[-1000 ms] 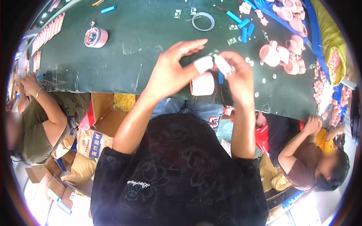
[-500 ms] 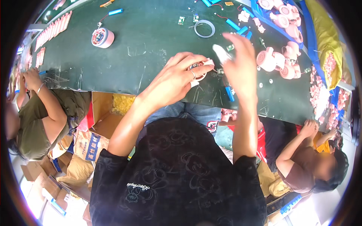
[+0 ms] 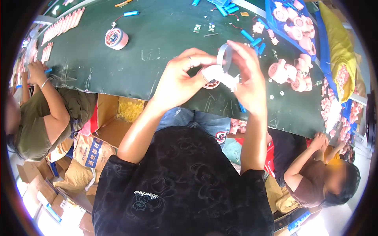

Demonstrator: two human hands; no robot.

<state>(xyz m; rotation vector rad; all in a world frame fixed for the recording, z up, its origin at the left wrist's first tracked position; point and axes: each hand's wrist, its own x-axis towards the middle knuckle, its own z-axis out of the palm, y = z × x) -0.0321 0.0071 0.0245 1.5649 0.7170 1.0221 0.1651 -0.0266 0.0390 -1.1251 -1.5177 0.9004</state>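
My left hand (image 3: 177,80) and my right hand (image 3: 249,76) meet over the near part of the table. Between them a thin pale ring (image 3: 225,57), perhaps a roll of tape, is held up on edge. Fingers of my right hand curve round its right side. The left index finger and thumb close on its left and lower edge; their exact contact is partly hidden. White coverings (image 3: 212,73) are on my thumbs. Below the left thumb, a round pink casing part (image 3: 212,84) with an open inside shows partly.
Left of my hands stands a pink round casing (image 3: 117,39) with wires and a blue cylindrical battery (image 3: 131,13). More batteries (image 3: 247,35), small circuit boards (image 3: 211,26) and pink fan housings (image 3: 280,71) lie to the right. A blue tray (image 3: 271,17) is at far right. People sit on both sides.
The pale ring has left the table and is now up between my hands. My right hand has moved down-left to it; my left hand has let go of the round pink part.
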